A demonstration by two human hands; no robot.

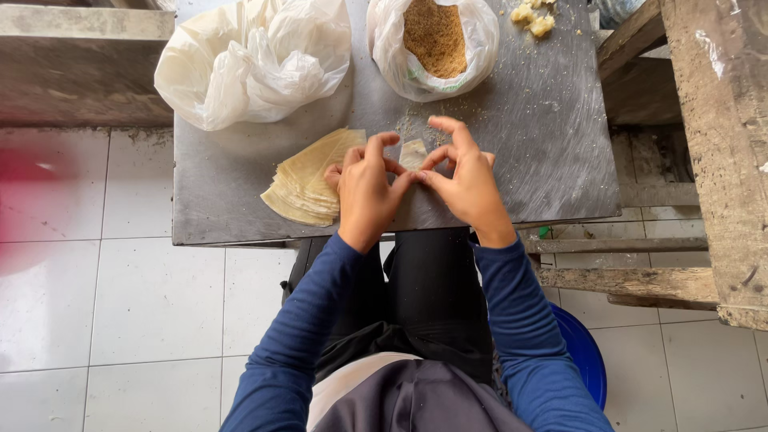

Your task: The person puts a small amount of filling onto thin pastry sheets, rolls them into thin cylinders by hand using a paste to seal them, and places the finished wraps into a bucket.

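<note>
Overhead view of a seated person working at a grey metal tabletop [240, 192]. The left hand [366, 190] and the right hand [468, 180] meet at the near edge of the tabletop, fingertips turned inward toward each other, and between them lies a small pale wrapper [414, 152], only its upper part visible above the fingers. Both hands appear to pinch this wrapper with thumbs and forefingers, the remaining fingers spread and lifted; the exact contact is partly hidden by the knuckles. The wrapper sits just ahead of the fingertips, about midway between the two hands, neither hand clearly nearer, and its visible part runs away from the person. Just beside the left hand, touching its outer edge, lies a fanned stack of wrappers [308, 180], thin, cream-coloured, its long axis slanting from near-left to far-right. Further back stand a crumpled white plastic bag [252, 60] on the left and an open bag of brown crumbs [434, 40] on the right; scattered crumbs lie on the metal between that bag and the hands. Yellowish lumps [534, 18] rest at the far edge. The tabletop stands on a white tiled floor [120, 296]; rough wooden beams [712, 144] rise at the right, and a blue stool [580, 352] shows beneath the person.
</note>
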